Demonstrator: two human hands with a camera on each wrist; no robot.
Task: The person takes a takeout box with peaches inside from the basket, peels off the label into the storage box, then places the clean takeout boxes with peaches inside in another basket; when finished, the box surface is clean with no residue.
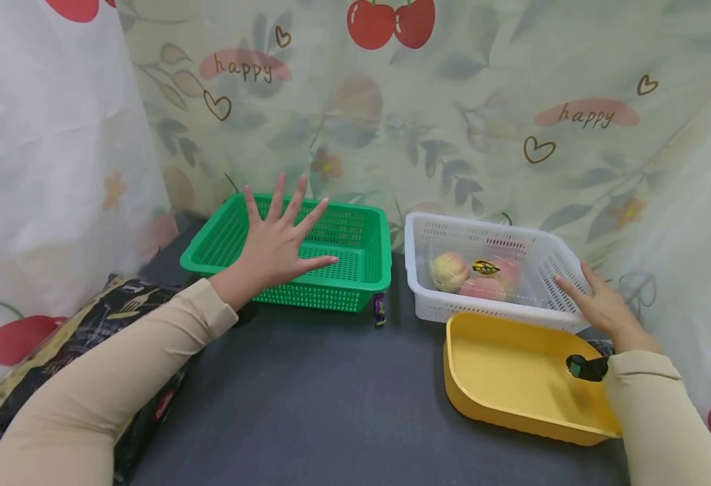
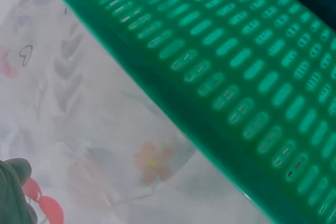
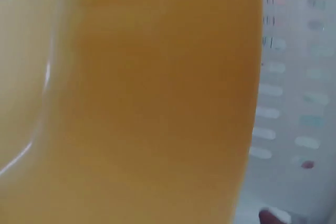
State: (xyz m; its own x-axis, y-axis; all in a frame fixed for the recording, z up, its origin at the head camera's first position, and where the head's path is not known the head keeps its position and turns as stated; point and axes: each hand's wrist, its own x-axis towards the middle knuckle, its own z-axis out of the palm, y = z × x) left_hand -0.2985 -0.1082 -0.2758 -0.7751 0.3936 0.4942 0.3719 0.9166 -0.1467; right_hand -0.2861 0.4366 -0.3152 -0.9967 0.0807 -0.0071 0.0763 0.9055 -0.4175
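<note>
"Happy" Written Twice on the Cloth

From here I can read "happy" in brown on two pink patches of the far cloth [image 1: 513,61], one left, one right, with outlined hearts and red cherries nearby. In front of it, on the dark table [image 1: 331,405], stand two baskets. The left hand [image 1: 276,243], palm down with all five fingers spread and nothing held, is out over the green basket [image 1: 312,297] on the left. The right hand [image 1: 604,307] is at the right end of the white basket [image 1: 437,308], thumb and fingers parted about the rim; I can't tell whether it grips. In the white basket sit peaches [image 1: 483,289] in a clear pack, whose yellow-and-black sticker [image 1: 485,268] has lettering too small to read. Near it, below the right hand, is a yellow tray [image 1: 507,378]. Between the baskets lies a small purple wrapper [image 1: 380,309], its print illegible to me. At the left, partly behind the sleeve, a black bag [image 1: 96,316] shows gold markings and a red label I can't make out.
</note>
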